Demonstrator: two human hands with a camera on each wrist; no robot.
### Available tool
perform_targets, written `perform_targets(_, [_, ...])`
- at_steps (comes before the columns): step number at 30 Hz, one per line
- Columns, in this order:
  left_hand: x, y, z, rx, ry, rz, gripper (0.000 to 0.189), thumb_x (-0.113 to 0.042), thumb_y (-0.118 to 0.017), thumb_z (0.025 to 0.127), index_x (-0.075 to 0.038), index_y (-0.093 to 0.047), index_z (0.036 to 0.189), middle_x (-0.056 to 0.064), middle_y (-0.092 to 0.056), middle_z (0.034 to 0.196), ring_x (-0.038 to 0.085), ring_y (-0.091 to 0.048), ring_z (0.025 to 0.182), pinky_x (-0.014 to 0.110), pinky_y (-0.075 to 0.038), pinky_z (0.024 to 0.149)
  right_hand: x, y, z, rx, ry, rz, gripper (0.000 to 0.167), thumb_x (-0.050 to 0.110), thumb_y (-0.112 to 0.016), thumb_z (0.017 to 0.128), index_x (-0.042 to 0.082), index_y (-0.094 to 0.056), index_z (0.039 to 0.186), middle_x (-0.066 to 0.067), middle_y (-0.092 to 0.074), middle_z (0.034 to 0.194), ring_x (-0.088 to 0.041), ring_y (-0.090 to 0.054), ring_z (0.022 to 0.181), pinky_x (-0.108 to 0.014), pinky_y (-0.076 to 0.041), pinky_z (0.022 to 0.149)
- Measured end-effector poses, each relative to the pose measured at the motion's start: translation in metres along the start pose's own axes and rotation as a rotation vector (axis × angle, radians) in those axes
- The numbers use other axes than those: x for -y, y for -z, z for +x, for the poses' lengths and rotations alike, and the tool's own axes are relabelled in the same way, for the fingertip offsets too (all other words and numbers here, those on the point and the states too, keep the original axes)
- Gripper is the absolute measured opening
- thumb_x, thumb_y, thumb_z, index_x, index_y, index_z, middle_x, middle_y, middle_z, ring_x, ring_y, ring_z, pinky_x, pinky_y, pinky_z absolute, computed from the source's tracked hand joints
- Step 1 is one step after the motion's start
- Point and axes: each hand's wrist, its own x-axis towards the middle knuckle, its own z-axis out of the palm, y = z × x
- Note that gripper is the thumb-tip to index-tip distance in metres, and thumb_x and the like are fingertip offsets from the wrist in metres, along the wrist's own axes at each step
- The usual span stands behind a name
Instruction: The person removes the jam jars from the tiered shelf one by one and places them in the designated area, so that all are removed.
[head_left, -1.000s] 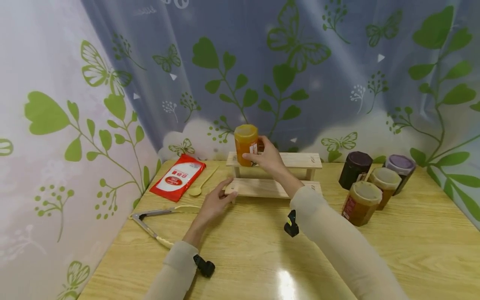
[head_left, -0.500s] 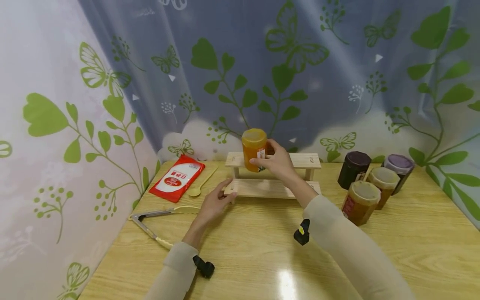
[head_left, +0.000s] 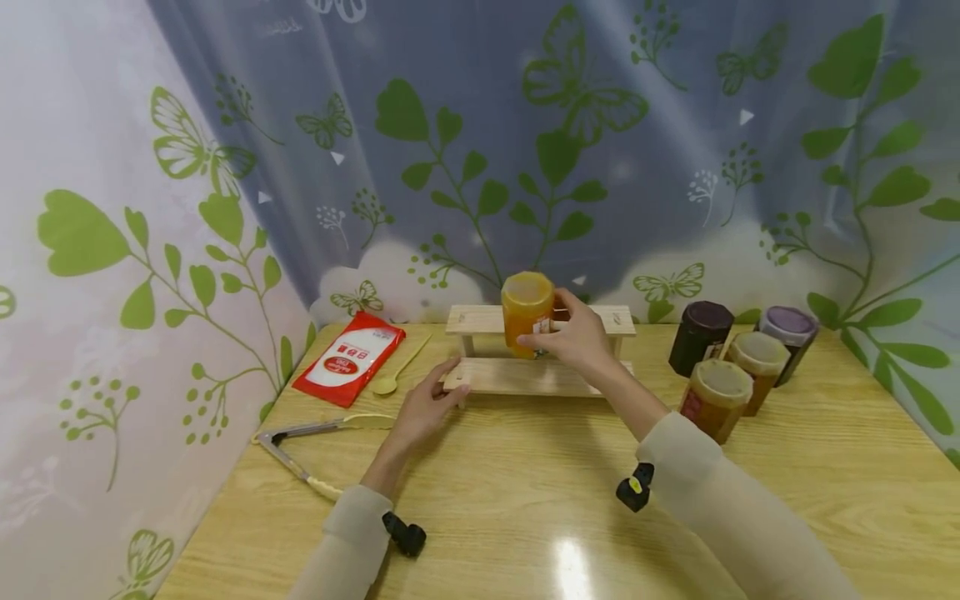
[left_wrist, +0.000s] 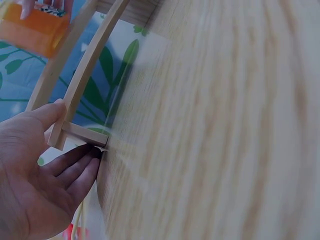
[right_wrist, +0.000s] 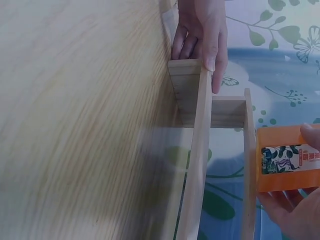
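Observation:
A small two-step wooden rack (head_left: 517, 377) stands near the back of the table. My left hand (head_left: 426, 408) grips the left end of its lower step, thumb on the top and fingers around the side, as the left wrist view also shows. With my right hand (head_left: 581, 337) I hold an upright jar of orange contents (head_left: 525, 315), a yellowish lid on top and a floral label on its side. The right wrist view shows the base of that jar (right_wrist: 280, 157) right at the upper step (right_wrist: 249, 165), fingers and thumb on opposite sides of it.
To the right stand two amber jars (head_left: 716, 396) and two dark purple jars (head_left: 699, 337). Left of the rack lie a red and white packet (head_left: 350, 358), a yellow spoon (head_left: 386, 385) and opened tongs (head_left: 288, 454). A patterned curtain (head_left: 480, 167) hangs behind the table.
My right hand has carried the orange jar to the right along the upper step and a little lower in the head view. The left hand keeps its place on the rack.

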Motion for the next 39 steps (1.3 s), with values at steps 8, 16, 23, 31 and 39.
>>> perform_targets(8, [0.002, 0.0, 0.0, -0.01, -0.007, 0.004, 0.061, -0.042, -0.069, 0.101, -0.036, -0.047, 0.157, 0.009, -0.075, 0.115, 0.017, -0.064, 0.091, 0.033, -0.048, 0.076, -0.006, 0.014, -0.014, -0.002, 0.003, -0.007, 0.082, 0.029, -0.092, 0.081, 0.015, -0.049, 0.15, -0.013, -0.055, 0.142, -0.038, -0.057, 0.128, -0.053, -0.051, 0.101])
perform_targets(16, [0.001, 0.001, -0.001, -0.003, -0.01, -0.003, 0.059, -0.039, -0.069, 0.102, -0.035, -0.047, 0.157, 0.01, -0.075, 0.1, 0.015, -0.059, 0.08, 0.032, -0.045, 0.07, -0.019, 0.029, -0.028, 0.015, -0.026, -0.099, 0.08, 0.033, -0.092, 0.081, 0.015, -0.051, 0.148, -0.012, -0.055, 0.14, -0.035, -0.054, 0.129, -0.056, -0.048, 0.103])
perform_targets(23, [0.0, 0.002, 0.0, 0.001, -0.012, 0.004, 0.06, -0.041, -0.068, 0.102, -0.034, -0.047, 0.158, 0.008, -0.072, 0.094, 0.014, -0.055, 0.076, 0.031, -0.042, 0.066, -0.025, 0.047, -0.045, 0.023, -0.042, -0.136, 0.081, 0.04, -0.09, 0.082, 0.012, -0.05, 0.148, -0.014, -0.058, 0.136, -0.035, -0.056, 0.123, -0.055, -0.048, 0.102])
perform_targets(31, [0.001, 0.001, -0.001, 0.007, -0.026, -0.013, 0.059, -0.041, -0.068, 0.102, -0.035, -0.046, 0.157, 0.008, -0.075, 0.099, 0.016, -0.059, 0.081, 0.033, -0.042, 0.07, -0.026, 0.086, -0.064, -0.021, -0.073, -0.164, 0.102, 0.048, -0.088, 0.083, 0.012, -0.035, 0.162, -0.02, -0.049, 0.149, -0.044, -0.043, 0.139, -0.067, -0.038, 0.108])
perform_targets(39, [0.0, 0.001, -0.001, 0.007, -0.016, -0.011, 0.059, -0.042, -0.068, 0.101, -0.037, -0.047, 0.156, 0.007, -0.076, 0.109, 0.018, -0.065, 0.092, 0.034, -0.046, 0.075, -0.033, 0.131, -0.079, -0.075, -0.105, -0.19, 0.107, 0.048, -0.088, 0.083, 0.011, -0.029, 0.165, -0.024, -0.046, 0.153, -0.048, -0.04, 0.14, -0.072, -0.033, 0.107])
